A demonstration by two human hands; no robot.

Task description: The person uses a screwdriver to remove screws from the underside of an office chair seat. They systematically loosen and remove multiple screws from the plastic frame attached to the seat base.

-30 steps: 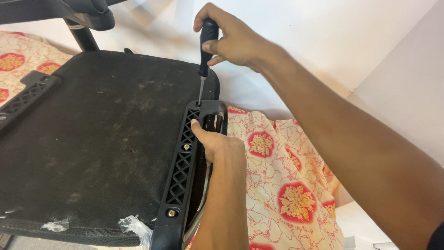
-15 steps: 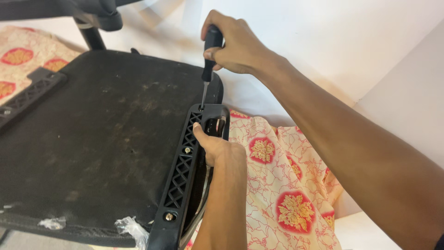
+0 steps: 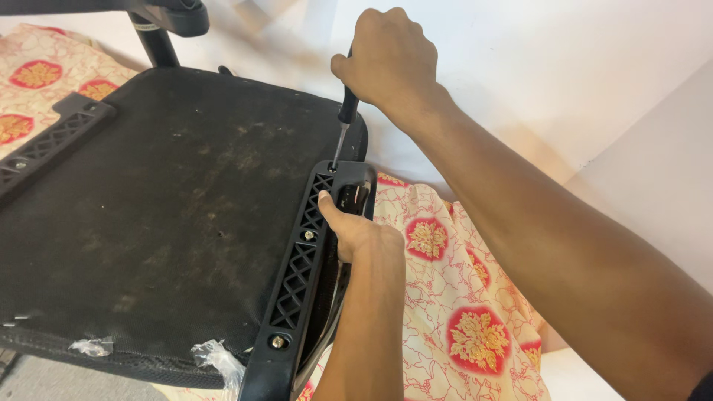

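A black office chair seat lies upside down, its dusty fabric underside facing up. Along its right edge runs a black plastic armrest bracket with lattice holes and screws. My right hand is closed around the black handle of a screwdriver, held upright with its tip in the bracket's top screw hole. My left hand grips the bracket's outer side just below that hole, thumb lying on top of it.
A second armrest bracket is fixed on the seat's left edge. The chair's black post stands at the top left. A cream cloth with red and gold flowers lies under the seat. White walls stand behind.
My right hand has rotated on the screwdriver handle, knuckles now turned up and covering it. The view shifted slightly; my left hand stays on the bracket.
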